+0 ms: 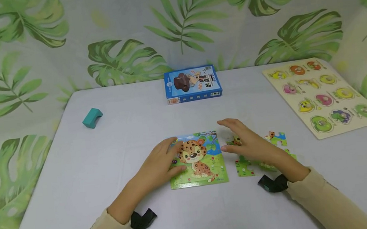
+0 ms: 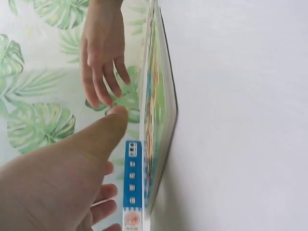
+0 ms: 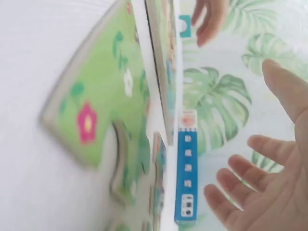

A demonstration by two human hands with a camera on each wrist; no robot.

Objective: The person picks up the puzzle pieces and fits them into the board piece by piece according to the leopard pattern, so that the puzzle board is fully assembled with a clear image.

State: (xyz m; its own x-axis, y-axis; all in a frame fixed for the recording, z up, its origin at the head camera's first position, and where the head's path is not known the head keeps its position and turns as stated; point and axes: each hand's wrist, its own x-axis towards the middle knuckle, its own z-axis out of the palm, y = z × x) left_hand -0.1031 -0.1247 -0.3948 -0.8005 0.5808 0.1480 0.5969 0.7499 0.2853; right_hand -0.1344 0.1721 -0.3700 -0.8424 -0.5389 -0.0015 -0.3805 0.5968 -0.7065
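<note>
Leaf-print cloth behind and beside, white table (image 1: 109, 166) in front. At the table's near middle, a leopard puzzle (image 1: 197, 160) lying flat; taken as landmark below.

Left hand (image 1: 160, 164) resting on the puzzle's left edge, fingers straight and spread, thumb along the near left corner; nothing gripped, just touching. Same hand (image 2: 53, 178) seen close from the left wrist, thumb stretched toward the puzzle's (image 2: 159, 120) edge.

Right hand (image 1: 247, 141) just right of the puzzle, hovering flat over loose pieces (image 1: 260, 151), fingers extended and relaxed, holding nothing; whether touching the pieces cannot be told from the head view. From the right wrist, open fingers (image 3: 240, 173) apart from the table, with a green piece (image 3: 101, 110) bearing a pink flower lying flat, blurred.

Loose pieces just right of the puzzle, apart from it, partly hidden under the right hand.

Behind the puzzle, near the table's far edge, a blue box (image 1: 192, 84) lying flat. Far left of the puzzle and behind it, a teal block (image 1: 92, 117). Far right and behind, a peg board (image 1: 322, 95) with coloured fruit shapes. Black wrist straps near both cream sleeves, nearer than the puzzle.
</note>
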